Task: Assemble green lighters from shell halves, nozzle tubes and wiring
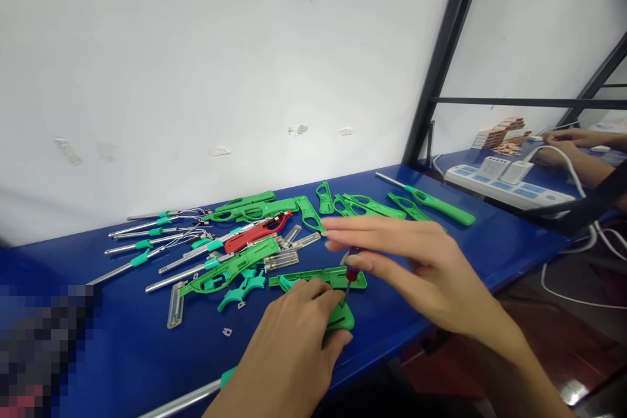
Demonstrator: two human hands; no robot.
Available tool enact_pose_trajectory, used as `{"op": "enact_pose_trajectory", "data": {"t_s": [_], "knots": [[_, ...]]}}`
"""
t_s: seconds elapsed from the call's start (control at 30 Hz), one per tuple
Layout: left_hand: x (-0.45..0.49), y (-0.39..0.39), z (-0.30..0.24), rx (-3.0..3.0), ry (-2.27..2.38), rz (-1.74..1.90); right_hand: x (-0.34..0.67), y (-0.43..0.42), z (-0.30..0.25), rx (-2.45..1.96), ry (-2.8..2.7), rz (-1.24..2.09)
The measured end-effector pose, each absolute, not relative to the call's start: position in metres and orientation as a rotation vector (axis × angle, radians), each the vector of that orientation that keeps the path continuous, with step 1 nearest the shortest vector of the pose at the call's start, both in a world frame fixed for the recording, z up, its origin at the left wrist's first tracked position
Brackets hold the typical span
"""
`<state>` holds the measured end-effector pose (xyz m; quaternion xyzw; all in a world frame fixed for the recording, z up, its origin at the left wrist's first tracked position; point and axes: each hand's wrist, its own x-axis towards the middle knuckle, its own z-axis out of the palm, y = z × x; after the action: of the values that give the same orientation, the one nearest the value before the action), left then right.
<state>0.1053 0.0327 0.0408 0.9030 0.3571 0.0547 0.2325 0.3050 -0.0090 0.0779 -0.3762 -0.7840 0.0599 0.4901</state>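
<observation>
My left hand (298, 339) is closed on a green lighter (343, 318) near the table's front edge; the lighter's long metal tube (186, 400) sticks out at the lower left. In my right hand (416, 268) a screwdriver (351, 273) with a dark red handle stands nearly upright between thumb and fingers. Its tip meets the green handle beside my left fingers; the exact contact spot is too small to tell. Just behind lies an open green handle shell (323, 277), partly hidden by my hands.
Green shells (267, 209), a red shell (257, 232), metal tubes with wires (157, 232) and clear fuel tanks (281, 260) lie on the blue table (147, 346). A whole green lighter (441, 206) is at the right. Beyond the black frame (443, 52) are a power strip (509, 186) and another person's hands (571, 144).
</observation>
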Motion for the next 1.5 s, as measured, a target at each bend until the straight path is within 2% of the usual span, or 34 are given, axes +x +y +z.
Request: {"op": "enact_pose_trajectory", "data": {"t_s": [0.13,0.27,0.43,0.5,0.67,0.83,0.93,1.07,1.23,1.4,1.5], "knots": [[0.104,0.033,0.040,2.472,0.979,0.186,0.301,-0.005,0.077,-0.810,-1.848,0.127],[0.102,0.032,0.037,2.457,1.027,0.283,0.304,-0.004,0.077,-0.888,-1.870,0.018],[0.101,0.033,0.035,2.525,0.996,0.208,0.313,-0.013,0.082,-0.987,-2.011,0.377],[0.099,0.033,0.035,2.564,0.987,0.187,0.314,-0.013,0.082,-0.981,-2.012,0.427],[0.084,0.031,0.041,2.622,1.050,0.068,0.311,-0.010,0.080,-1.035,-2.002,0.209],[0.077,0.028,0.054,2.658,1.120,-0.105,0.309,-0.011,0.081,-0.927,-2.034,0.289],[0.077,0.028,0.058,2.647,1.119,-0.161,0.309,-0.010,0.079,-0.929,-1.969,0.227],[0.076,0.030,0.055,2.655,1.103,-0.104,0.309,-0.013,0.080,-1.010,-1.988,0.107],[0.075,0.031,0.052,2.631,1.122,-0.082,0.308,-0.017,0.080,-0.920,-2.060,0.287],[0.076,0.030,0.056,2.609,1.134,-0.102,0.303,-0.017,0.078,-1.112,-2.005,0.041],[0.076,0.029,0.056,2.603,1.122,-0.085,0.304,-0.021,0.081,-1.059,-2.069,0.162]]}}
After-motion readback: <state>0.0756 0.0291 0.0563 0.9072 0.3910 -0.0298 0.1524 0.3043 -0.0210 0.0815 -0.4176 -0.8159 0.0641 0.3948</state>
